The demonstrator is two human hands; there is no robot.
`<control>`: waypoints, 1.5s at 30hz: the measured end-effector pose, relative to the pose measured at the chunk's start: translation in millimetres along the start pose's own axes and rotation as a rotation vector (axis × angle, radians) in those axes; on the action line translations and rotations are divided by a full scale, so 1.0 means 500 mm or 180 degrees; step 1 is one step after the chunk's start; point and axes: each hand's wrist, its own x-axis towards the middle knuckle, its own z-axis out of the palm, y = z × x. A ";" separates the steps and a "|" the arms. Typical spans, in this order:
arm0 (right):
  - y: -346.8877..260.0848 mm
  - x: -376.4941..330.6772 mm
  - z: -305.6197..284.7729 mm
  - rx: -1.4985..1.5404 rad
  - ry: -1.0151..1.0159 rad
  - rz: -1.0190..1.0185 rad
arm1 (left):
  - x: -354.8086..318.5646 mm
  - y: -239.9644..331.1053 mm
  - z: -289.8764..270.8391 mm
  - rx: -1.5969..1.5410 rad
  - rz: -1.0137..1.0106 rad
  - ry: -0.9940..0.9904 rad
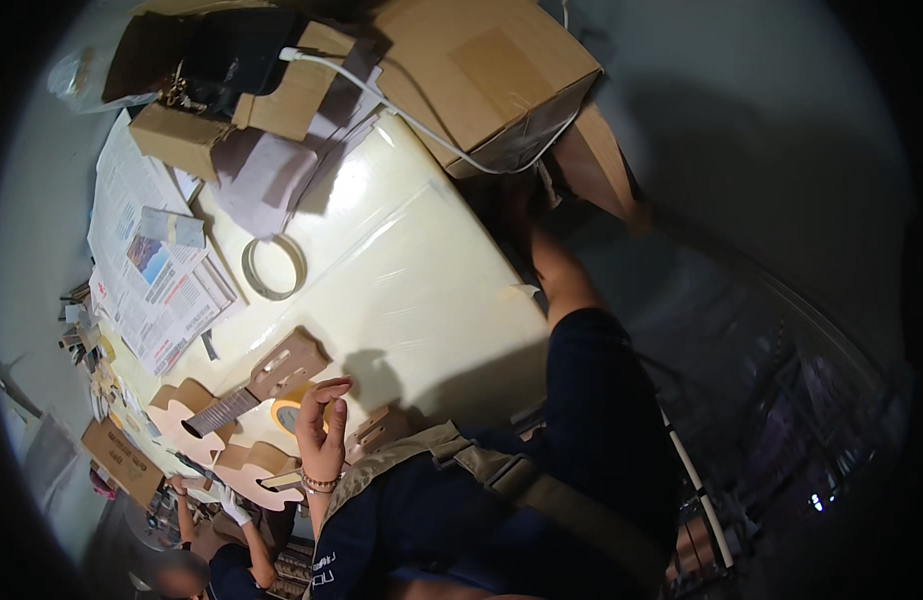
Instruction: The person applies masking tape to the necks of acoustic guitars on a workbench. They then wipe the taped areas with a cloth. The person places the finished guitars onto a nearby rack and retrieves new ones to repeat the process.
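My left hand (323, 428), with a beaded bracelet at the wrist, is raised over the near edge of the table with its fingers loosely bent and apart. Nothing is in it. Closest to it are a roll of yellow tape (286, 414) and a small guitar (221, 412) with a slotted wooden headstock. My right arm stretches away past the table's right edge. Dark shadow beside a large cardboard box (491, 70) swallows most of my right hand (522, 208), so its fingers cannot be made out. A brown cardboard flap (593, 160) hangs close to that hand.
A white cable (406, 118) crosses the big box. On the pale table (421, 290) lie a tape ring (273, 268), newspapers (151, 270) and an open carton (186, 140). Another unfinished guitar body (256, 470) is near a co-worker's white-gloved hand (231, 503) at lower left.
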 end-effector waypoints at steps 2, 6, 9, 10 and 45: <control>-0.006 -0.008 -0.076 0.0263 -0.0197 0.0043 | -0.017 -0.004 -0.010 0.0034 -0.0016 0.0069; 0.000 -0.015 -0.236 0.0373 -0.0693 0.0002 | -0.066 -0.014 -0.021 0.0550 0.0360 0.0291; -0.071 -0.065 -0.498 -0.0585 -0.1145 0.0200 | -0.072 -0.009 -0.067 0.1036 0.0490 0.0388; -0.067 -0.087 -0.553 -0.0449 -0.1186 0.0422 | -0.088 -0.010 -0.078 0.1006 0.0560 0.0533; -0.825 -0.589 -0.826 0.4915 -0.2912 -0.1201 | -0.269 -0.141 -0.284 -0.0841 0.2600 0.0161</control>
